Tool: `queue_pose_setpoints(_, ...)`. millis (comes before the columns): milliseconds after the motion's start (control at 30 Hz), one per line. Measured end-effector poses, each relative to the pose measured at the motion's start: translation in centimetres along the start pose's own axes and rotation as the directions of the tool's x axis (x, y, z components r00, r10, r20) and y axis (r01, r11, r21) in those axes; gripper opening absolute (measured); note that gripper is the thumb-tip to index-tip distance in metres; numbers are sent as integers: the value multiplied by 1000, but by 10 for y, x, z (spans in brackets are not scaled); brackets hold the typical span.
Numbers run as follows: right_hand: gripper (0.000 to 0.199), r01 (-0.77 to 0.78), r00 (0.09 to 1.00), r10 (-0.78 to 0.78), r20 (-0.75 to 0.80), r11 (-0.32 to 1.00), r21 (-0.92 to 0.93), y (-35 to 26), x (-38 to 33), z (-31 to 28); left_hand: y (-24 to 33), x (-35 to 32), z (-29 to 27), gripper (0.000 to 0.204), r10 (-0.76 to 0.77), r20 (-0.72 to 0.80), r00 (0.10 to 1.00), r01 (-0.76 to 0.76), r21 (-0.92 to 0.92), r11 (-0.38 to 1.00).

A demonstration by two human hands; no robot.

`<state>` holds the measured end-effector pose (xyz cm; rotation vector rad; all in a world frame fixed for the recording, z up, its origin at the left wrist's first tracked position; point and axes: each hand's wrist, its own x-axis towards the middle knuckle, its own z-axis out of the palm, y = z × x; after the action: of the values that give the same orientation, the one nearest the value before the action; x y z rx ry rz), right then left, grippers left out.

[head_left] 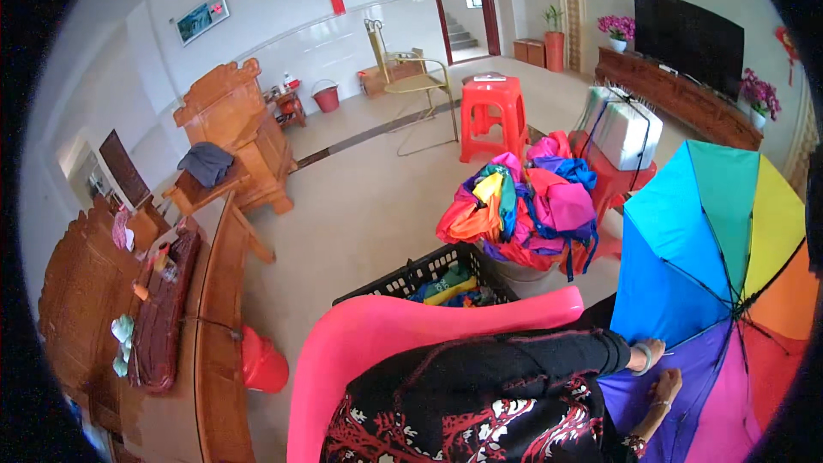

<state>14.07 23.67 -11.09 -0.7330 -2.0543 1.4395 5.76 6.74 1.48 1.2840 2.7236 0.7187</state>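
An opened rainbow umbrella (714, 287) fills the right side, in front of the person, its ribbed underside turned to the viewer. The ribs fan out from the hub (737, 310); the long axis runs through that hub, but which way the shaft leans cannot be told. The left hand (654, 351) and right hand (664, 387) are close together over the purple panel (696, 369), fingers partly curled; whether either grips the cloth is too small to tell.

My head camera looks down across the floor (343, 206), my left hand (654, 351) and right hand (665, 387) close by at lower right.
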Motion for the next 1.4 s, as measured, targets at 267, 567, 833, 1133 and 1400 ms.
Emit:
queue_pose_setpoints(267,5,-168,985,165,47,984,55,-83,-29,1,4,0,-3,13,1,49,999,-3,46,999)
queue_pose_setpoints(567,4,-19,1000,19,17,1000,-9,-28,-9,1,3,5,-1,13,-20,120,993,13,55,998)
queue_pose_setpoints(833,8,-110,994,110,8,991,77,-80,-32,3,-11,11,23,14,32,22,999,-32,-18,999)
queue_pose_setpoints(1133,8,-70,997,69,16,997,18,-44,-25,-5,-14,18,49,14,48,16,999,-48,-13,999)
queue_pose_setpoints(1400,5,-101,995,101,29,995,12,-97,-37,5,-20,20,45,14,32,-35,999,-32,-16,999)
